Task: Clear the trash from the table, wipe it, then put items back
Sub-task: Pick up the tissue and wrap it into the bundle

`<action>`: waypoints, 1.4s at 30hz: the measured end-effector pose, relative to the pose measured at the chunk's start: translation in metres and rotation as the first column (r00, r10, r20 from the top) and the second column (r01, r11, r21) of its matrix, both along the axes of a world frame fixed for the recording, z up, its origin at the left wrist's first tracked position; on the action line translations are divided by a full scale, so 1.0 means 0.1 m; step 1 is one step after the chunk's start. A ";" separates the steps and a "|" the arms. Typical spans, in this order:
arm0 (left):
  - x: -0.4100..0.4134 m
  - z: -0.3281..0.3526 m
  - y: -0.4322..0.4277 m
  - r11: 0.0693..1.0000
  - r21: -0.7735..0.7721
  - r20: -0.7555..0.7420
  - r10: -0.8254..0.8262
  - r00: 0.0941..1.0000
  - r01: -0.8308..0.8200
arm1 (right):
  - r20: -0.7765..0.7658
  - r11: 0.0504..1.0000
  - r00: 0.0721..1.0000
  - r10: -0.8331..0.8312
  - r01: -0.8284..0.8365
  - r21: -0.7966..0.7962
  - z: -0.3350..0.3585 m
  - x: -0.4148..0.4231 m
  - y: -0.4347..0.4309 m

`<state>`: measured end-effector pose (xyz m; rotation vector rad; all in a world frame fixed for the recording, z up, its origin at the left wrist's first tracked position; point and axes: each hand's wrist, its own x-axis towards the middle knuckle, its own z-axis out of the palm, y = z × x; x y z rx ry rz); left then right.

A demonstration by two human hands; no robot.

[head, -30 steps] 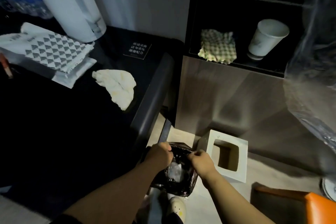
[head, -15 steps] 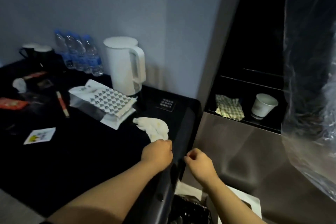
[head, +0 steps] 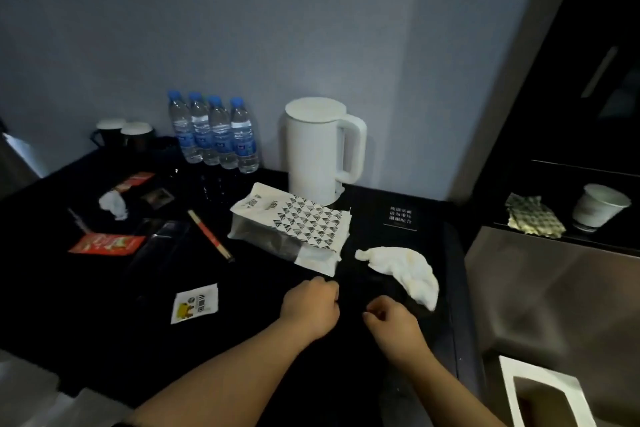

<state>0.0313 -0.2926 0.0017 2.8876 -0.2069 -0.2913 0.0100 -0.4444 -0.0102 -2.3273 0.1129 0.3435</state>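
The black table carries litter: a crumpled white tissue near the right edge, a white patterned paper bag, a small printed sachet, a red sachet, wrapped chopsticks and another tissue wad. My left hand hovers over the table as a curled fist just below the bag's corner. My right hand is beside it, fingers curled, just left of the near tissue. I see nothing in either hand.
Against the wall stand a white kettle, several water bottles and two dark mugs. A checkered cloth and paper cup sit on the right shelf. A white square bin stands on the floor, bottom right.
Both hands let go of the black bag on the floor and rose over the table's right end. The view lifted from the floor to the whole tabletop.
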 end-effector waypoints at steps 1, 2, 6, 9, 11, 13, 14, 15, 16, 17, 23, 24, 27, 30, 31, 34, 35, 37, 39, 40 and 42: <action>0.00 -0.02 0.08 1.000 0.002 -0.005 -0.002 1.000 0.002 | -0.012 1.000 1.000 -0.003 0.003 -0.008 -0.02 -0.02 0.05; 0.01 -0.03 0.14 1.000 -0.003 -0.014 -0.001 1.000 0.001 | -0.027 1.000 1.000 -0.004 0.003 -0.024 -0.04 -0.03 0.07; 0.08 -0.06 0.28 0.999 -0.035 -0.039 -0.025 0.999 0.023 | -0.036 0.991 0.999 -0.024 0.019 -0.130 -0.10 0.03 0.04; 0.17 -0.07 0.31 0.996 -0.083 -0.043 -0.023 0.999 0.020 | 0.017 0.977 0.996 -0.087 0.088 -0.194 -0.11 0.19 -0.07; 0.28 -0.08 0.33 0.990 -0.138 -0.058 0.001 0.998 -0.009 | 0.043 0.957 0.993 -0.110 0.118 -0.266 -0.07 0.34 -0.10; 0.40 -0.10 0.32 0.984 -0.176 -0.056 0.017 0.998 -0.026 | 0.033 0.933 0.991 -0.127 0.131 -0.335 -0.04 0.52 -0.13; 0.45 -0.12 0.31 0.980 -0.192 -0.052 0.033 0.998 -0.043 | 0.023 0.928 0.991 -0.130 0.130 -0.350 -0.04 0.60 -0.13; 0.50 -0.13 0.29 0.976 -0.209 -0.056 0.057 0.997 -0.068 | 0.024 0.924 0.991 -0.135 0.135 -0.358 -0.05 0.69 -0.15; 0.54 -0.16 0.26 0.970 -0.223 -0.061 0.081 0.995 -0.093 | 0.017 0.921 0.989 -0.146 0.142 -0.364 -0.05 0.76 -0.17; 0.57 -0.19 0.23 0.966 -0.233 -0.071 0.100 0.992 -0.115 | 0.006 0.919 0.989 -0.145 0.137 -0.370 -0.08 0.83 -0.19; 0.77 -0.25 0.16 0.921 -0.335 -0.099 0.178 0.979 -0.201 | -0.138 0.933 0.984 -0.110 0.054 -0.356 -0.30 1.19 -0.20; 0.80 -0.23 0.16 0.918 -0.340 -0.099 0.179 0.979 -0.202 | -0.167 0.933 0.980 -0.112 0.046 -0.358 -0.30 1.21 -0.18; 0.89 -0.21 0.21 0.913 -0.354 -0.093 0.181 0.979 -0.203 | -0.165 0.932 0.980 -0.115 0.049 -0.358 -0.33 1.21 -0.13; 0.95 -0.18 0.25 0.899 -0.382 -0.086 0.193 0.977 -0.212 | -0.110 0.942 0.989 -0.100 0.058 -0.330 -0.35 1.19 -0.09; 0.96 -0.16 0.27 0.893 -0.399 -0.080 0.193 0.978 -0.209 | -0.081 0.950 0.993 -0.087 0.058 -0.306 -0.35 1.20 -0.09; 1.03 -0.08 0.34 0.870 -0.452 -0.052 0.197 0.979 -0.198 | 0.026 0.970 0.989 -0.144 0.147 -0.193 -0.25 1.27 -0.03; 1.06 -0.05 0.37 0.865 -0.462 -0.039 0.199 0.979 -0.194 | 0.070 0.973 0.980 -0.186 0.194 -0.128 -0.21 1.31 0.01; 1.12 -0.01 0.46 0.852 -0.488 -0.023 0.208 0.978 -0.193 | 0.176 0.966 0.953 -0.248 0.258 -0.032 -0.06 1.39 0.12; 1.18 0.04 0.57 0.832 -0.517 -0.009 0.230 0.973 -0.202 | 0.280 0.968 0.931 -0.236 0.250 -0.015 0.09 1.46 0.25; 1.20 0.06 0.65 0.826 -0.526 0.002 0.240 0.971 -0.203 | 0.326 0.970 0.920 -0.218 0.241 -0.030 0.16 1.50 0.33; 1.25 0.11 0.84 0.822 -0.535 0.031 0.248 0.968 -0.194 | 0.417 0.971 0.886 -0.205 0.237 -0.027 0.31 1.54 0.54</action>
